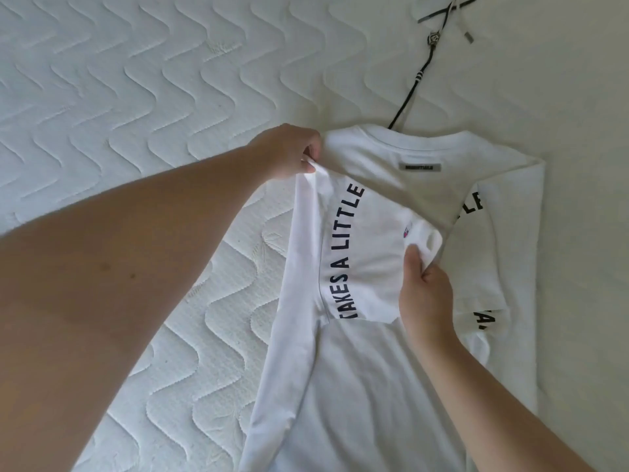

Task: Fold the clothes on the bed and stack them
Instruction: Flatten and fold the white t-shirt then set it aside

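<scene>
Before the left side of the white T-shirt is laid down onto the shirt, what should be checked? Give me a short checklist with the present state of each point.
1. Left hand grips the shoulder corner of the T-shirt: ok.
2. Right hand pinches the left sleeve at its end: ok.
3. Right sleeve already folded in and lying flat: ok.
4. Collar lies flat and straight: ok.
5. Black cord is free of the shirt: not ok, its end goes under the collar.
6. Bottom hem is even: cannot tell, it is out of view.
</scene>
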Demonstrator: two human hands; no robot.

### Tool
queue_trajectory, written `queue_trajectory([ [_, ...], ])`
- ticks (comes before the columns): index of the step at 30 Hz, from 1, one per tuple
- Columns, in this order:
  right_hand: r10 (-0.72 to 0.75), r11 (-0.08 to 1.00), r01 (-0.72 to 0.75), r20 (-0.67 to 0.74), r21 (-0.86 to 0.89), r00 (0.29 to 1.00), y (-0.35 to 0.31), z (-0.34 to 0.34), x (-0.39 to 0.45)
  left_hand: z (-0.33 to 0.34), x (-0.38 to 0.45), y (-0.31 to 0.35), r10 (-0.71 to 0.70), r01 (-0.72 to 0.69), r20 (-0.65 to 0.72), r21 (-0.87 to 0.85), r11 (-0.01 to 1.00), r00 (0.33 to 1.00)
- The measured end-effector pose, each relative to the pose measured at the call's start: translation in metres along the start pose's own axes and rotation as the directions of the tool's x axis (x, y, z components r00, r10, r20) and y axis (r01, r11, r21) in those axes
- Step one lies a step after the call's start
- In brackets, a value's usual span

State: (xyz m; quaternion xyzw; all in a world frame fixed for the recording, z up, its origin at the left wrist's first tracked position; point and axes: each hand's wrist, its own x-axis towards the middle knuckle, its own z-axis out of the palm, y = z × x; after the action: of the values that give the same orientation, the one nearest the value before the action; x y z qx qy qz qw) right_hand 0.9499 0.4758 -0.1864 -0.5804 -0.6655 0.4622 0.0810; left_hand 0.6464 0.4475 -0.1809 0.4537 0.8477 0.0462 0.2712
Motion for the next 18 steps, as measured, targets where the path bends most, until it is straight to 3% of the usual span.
queue_trajectory([
  [3,0.089,0.996,-0.089,-0.015,0.022,0.996,0.011,-0.002,0.003,-0.005,0.010,-0.002,-0.025,0.027,-0.017,0.103,0.994,1.000],
  [9,-0.004,0.997,-0.004,0.112,0.073,0.994,0.012,0.002,0.004,-0.018,0.034,0.005,-0.005,-0.034,0.136,0.283,0.959,0.991],
  [15,-0.145,0.989,0.145,0.007,0.004,0.989,0.005,0.009,0.009,-0.015,0.038,-0.003,0.020,-0.054,0.118,0.296,0.954,0.993],
  [18,-0.090,0.995,0.089,0.028,0.038,0.996,0.001,0.012,0.011,-0.009,0.034,-0.009,0.048,-0.075,0.133,0.206,0.976,0.990],
])
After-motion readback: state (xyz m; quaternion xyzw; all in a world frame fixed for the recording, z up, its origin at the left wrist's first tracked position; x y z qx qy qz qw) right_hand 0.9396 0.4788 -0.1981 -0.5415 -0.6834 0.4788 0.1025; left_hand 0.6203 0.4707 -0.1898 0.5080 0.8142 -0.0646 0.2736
